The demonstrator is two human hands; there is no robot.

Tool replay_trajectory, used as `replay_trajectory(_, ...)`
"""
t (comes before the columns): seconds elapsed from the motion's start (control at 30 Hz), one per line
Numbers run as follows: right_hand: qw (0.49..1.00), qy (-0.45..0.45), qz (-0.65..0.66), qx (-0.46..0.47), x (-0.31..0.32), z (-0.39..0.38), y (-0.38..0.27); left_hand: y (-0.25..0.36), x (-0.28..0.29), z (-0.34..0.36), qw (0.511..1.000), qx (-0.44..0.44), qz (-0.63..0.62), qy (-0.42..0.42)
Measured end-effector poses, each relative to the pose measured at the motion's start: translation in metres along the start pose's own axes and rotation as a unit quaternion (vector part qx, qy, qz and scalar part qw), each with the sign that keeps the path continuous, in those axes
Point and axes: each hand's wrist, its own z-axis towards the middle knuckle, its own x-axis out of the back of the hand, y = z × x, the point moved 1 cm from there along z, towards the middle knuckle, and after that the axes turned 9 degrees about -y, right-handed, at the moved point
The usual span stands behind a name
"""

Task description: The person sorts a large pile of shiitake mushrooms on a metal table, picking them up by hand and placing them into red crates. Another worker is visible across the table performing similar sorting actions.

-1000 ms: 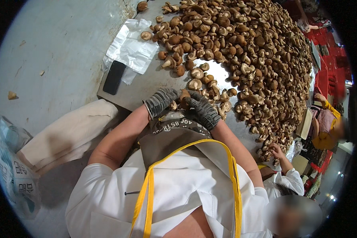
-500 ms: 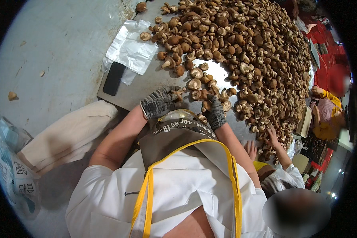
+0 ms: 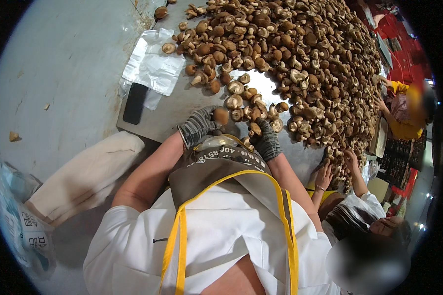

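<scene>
My left hand (image 3: pixel 200 125), in a grey striped knit glove, is closed on a shiitake mushroom (image 3: pixel 221 116), its brown cap facing up. My right hand (image 3: pixel 268 141), gloved alike, is at the near edge of the loose mushrooms. Its fingers are curled against another mushroom (image 3: pixel 255 129), partly hidden by the glove. Just beyond both hands lie several loose mushrooms (image 3: pixel 234 102), some with pale gills up, on the metal table (image 3: pixel 174 110). My apron front (image 3: pixel 216 162) bulges below my hands.
A large mushroom heap (image 3: pixel 300 59) covers the table's far and right side. Left of it lie a crumpled plastic bag (image 3: pixel 155 61) and a black phone (image 3: pixel 135 103). A co-worker's hands (image 3: pixel 324 174) are in the heap at right; another person (image 3: pixel 403 110) stands farther off.
The mushroom in my left hand has turned from stem side to cap side. The view has shifted slightly, moving the heap leftward. The co-worker's hands at right have moved up and closer together.
</scene>
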Motion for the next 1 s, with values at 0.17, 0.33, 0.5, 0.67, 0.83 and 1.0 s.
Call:
replay_trajectory(0.17,0.998,-0.037,-0.045,0.007,0.016,0.003,0.003,0.002,-0.007,0.002,0.998,0.013,-0.058,0.010)
replay_trajectory(0.33,0.973,-0.085,-0.208,0.056,-0.011,-0.025,-0.010,-0.005,-0.011,0.010,0.952,0.039,-0.304,0.022)
replay_trajectory(0.5,0.902,-0.182,-0.372,0.124,0.012,-0.010,-0.006,0.004,-0.020,0.022,0.964,0.051,-0.244,0.089)
replay_trajectory(0.67,0.889,-0.181,-0.408,0.101,-0.013,-0.033,-0.022,0.021,-0.032,0.035,0.981,0.120,-0.114,0.096)
replay_trajectory(0.83,0.867,-0.133,-0.468,0.113,-0.014,-0.040,-0.030,-0.002,-0.034,0.067,0.987,0.053,-0.152,0.014)
replay_trajectory(1.0,0.785,-0.117,-0.578,0.193,-0.001,-0.030,-0.022,-0.046,-0.020,0.103,0.994,-0.015,0.109,-0.027)
